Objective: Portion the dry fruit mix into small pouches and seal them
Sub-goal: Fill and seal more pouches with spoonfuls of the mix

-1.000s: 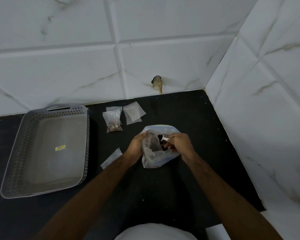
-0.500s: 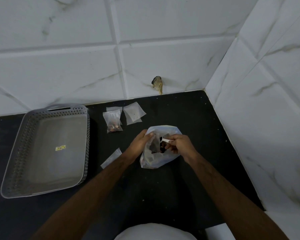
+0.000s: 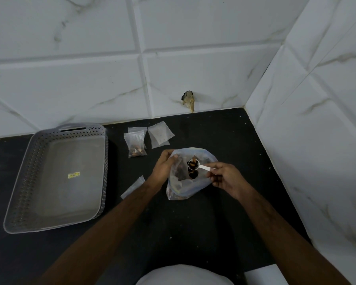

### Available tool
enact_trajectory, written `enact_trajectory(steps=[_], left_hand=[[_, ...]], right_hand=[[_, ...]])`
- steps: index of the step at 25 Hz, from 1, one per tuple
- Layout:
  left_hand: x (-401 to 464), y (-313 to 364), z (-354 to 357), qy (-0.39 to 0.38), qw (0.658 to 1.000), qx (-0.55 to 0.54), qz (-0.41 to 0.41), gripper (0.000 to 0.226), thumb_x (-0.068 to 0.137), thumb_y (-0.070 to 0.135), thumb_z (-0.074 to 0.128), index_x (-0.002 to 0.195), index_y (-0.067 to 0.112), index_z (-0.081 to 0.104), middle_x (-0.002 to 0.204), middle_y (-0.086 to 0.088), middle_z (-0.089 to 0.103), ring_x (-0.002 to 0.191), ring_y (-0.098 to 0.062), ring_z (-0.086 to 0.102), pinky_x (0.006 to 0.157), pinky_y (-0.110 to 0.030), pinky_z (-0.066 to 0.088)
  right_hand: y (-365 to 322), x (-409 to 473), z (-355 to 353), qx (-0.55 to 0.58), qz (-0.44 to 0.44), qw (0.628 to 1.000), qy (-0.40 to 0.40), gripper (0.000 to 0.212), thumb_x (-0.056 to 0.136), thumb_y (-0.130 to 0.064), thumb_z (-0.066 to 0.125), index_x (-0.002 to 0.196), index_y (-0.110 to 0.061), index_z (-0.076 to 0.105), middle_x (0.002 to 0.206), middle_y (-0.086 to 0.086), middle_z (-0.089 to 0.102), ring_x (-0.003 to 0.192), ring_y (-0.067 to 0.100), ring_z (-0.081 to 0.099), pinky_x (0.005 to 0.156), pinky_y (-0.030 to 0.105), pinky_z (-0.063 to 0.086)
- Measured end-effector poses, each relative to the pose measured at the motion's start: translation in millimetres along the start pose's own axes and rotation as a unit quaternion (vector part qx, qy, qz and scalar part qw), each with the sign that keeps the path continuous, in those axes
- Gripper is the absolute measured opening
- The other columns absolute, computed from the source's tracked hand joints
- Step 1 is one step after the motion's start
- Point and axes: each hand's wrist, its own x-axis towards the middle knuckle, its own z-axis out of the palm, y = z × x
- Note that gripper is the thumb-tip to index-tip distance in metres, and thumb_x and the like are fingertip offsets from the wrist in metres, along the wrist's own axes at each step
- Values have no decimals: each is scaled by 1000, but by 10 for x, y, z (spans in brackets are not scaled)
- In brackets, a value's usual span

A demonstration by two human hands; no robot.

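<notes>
Lifting clear of the bulk bag [image 3: 190, 182], the scoop [image 3: 194, 164] now carries fruit, pinched by the right hand [image 3: 224, 177]; the left hand [image 3: 162, 168] grips the bag's rim, so pouch-filling likely follows.

On the black bench [image 3: 193, 233], the left hand [image 3: 162, 167] grips the rim of the clear bag [image 3: 185, 188] while the right hand [image 3: 224, 177] pinches a white scoop [image 3: 195, 165] of dry fruit over its mouth, beside a grey basket [image 3: 19, 202].

pouch [image 3: 132, 187]: partly behind forearm | bag [image 3: 190, 183] contents: perhaps nuts, indistinct
</notes>
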Motion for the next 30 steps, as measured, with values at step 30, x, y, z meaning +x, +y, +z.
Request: enact_trajectory(steps=[30], left_hand=[[-801,-735,-1005,141,842,518,58,69,84,59,68,142,31,44,144,6,43,135,-19,41,114,-50,30]], right_hand=[[-17,-285,570,-1,-40,994,-105,25,101,-2,50,114,-4,71,80,9,69,63,11,59,60,24,44]])
